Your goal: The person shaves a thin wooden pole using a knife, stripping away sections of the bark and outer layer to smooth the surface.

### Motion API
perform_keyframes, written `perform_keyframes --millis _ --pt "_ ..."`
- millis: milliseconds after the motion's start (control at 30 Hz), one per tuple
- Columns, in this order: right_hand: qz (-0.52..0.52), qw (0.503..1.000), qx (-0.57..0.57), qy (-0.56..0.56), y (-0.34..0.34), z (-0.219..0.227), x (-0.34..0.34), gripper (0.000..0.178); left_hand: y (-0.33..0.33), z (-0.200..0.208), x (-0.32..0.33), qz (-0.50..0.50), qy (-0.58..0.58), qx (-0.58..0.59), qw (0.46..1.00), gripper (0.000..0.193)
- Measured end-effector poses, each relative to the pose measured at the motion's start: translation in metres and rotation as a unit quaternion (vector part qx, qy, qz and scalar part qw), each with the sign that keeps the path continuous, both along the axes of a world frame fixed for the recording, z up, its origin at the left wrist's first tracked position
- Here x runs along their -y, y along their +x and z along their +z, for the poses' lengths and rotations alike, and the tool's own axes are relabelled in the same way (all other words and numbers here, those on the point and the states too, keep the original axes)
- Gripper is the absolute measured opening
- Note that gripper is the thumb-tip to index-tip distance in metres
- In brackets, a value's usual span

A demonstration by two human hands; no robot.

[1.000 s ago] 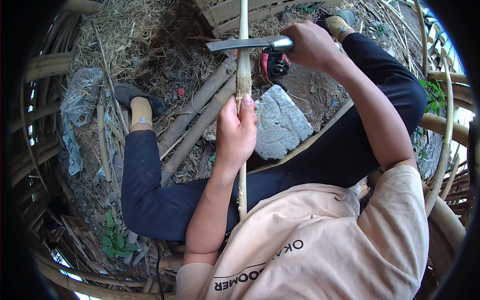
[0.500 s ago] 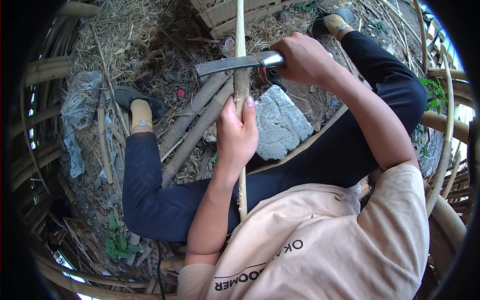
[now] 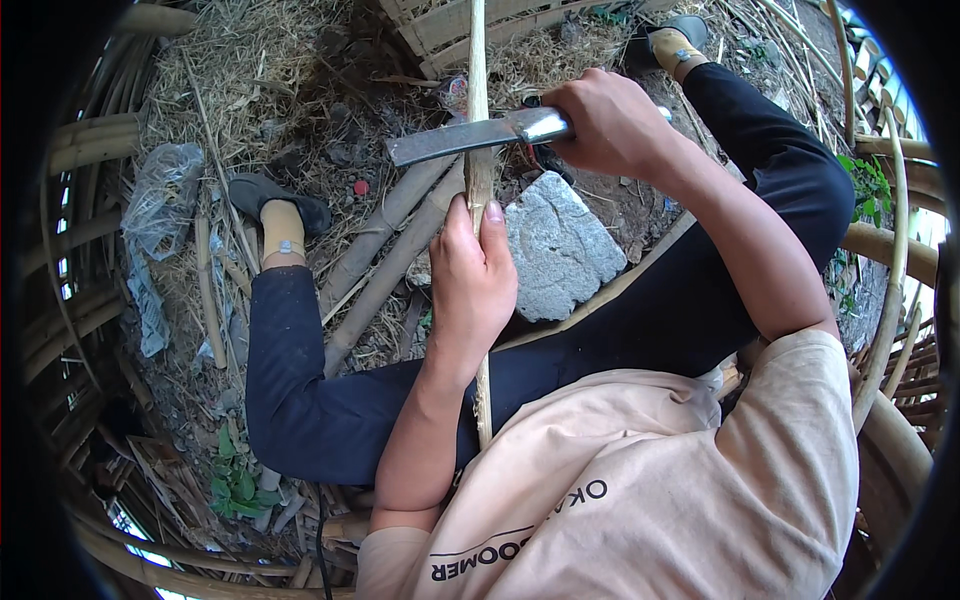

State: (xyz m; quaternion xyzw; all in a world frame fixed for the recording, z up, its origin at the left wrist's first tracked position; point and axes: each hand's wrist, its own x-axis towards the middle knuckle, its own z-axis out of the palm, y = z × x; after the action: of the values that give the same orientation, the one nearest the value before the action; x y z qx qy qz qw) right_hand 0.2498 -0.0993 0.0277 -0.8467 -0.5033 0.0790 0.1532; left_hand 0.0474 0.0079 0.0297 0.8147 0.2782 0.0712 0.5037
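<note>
My left hand (image 3: 472, 275) is wrapped round a long, thin wooden stick (image 3: 477, 60), thumb on top. The pale stick runs upright through the picture, from beyond the top edge down past my left wrist to my shirt. My right hand (image 3: 612, 122) grips the handle of a short machete (image 3: 440, 143) with a bright metal collar. Its slightly curved, greyish blade points left and lies across the stick a little above my left fingers. Most of the handle is hidden in my right fist; a bit of its end shows behind.
A pale grey stone block (image 3: 563, 248) sits between my legs. Bamboo poles (image 3: 385, 235) lie left of the stick, and a crumpled clear plastic bag (image 3: 168, 205) rests farther left. A woven bamboo crate (image 3: 470, 30) stands at the far side. Bamboo rails (image 3: 895, 250) rise at right.
The machete blade has slid a short way down the stick toward my left hand, its tip dipping lower. My left hand has barely moved.
</note>
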Motion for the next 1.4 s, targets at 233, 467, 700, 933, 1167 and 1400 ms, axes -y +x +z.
perform_keyframes --millis 233,467,700,933,1167,1400 --pt "0.029 0.999 -0.015 0.032 0.000 -0.003 0.001 0.019 -0.001 0.005 0.003 -0.005 0.070 -0.008 0.998 0.019" --pt "0.057 0.994 -0.076 0.058 -0.006 0.004 0.001 0.021 -0.001 0.010 -0.001 0.019 0.073 -0.017 0.997 0.021" --pt "-0.002 0.999 -0.034 0.022 -0.012 -0.004 -0.003 0.015 0.000 0.011 0.010 0.040 0.136 -0.016 0.990 0.023" --pt "-0.034 0.999 0.016 0.018 -0.001 -0.014 -0.013 0.016 -0.002 0.013 0.014 0.032 0.139 -0.042 0.989 0.021" --pt "-0.035 0.999 0.030 0.024 0.006 -0.014 -0.019 0.016 -0.004 0.013 0.010 0.037 0.132 -0.020 0.990 0.021" --pt "-0.175 0.982 0.066 0.016 0.040 -0.021 -0.016 0.017 -0.008 0.007 0.011 0.025 0.169 -0.017 0.985 0.019"
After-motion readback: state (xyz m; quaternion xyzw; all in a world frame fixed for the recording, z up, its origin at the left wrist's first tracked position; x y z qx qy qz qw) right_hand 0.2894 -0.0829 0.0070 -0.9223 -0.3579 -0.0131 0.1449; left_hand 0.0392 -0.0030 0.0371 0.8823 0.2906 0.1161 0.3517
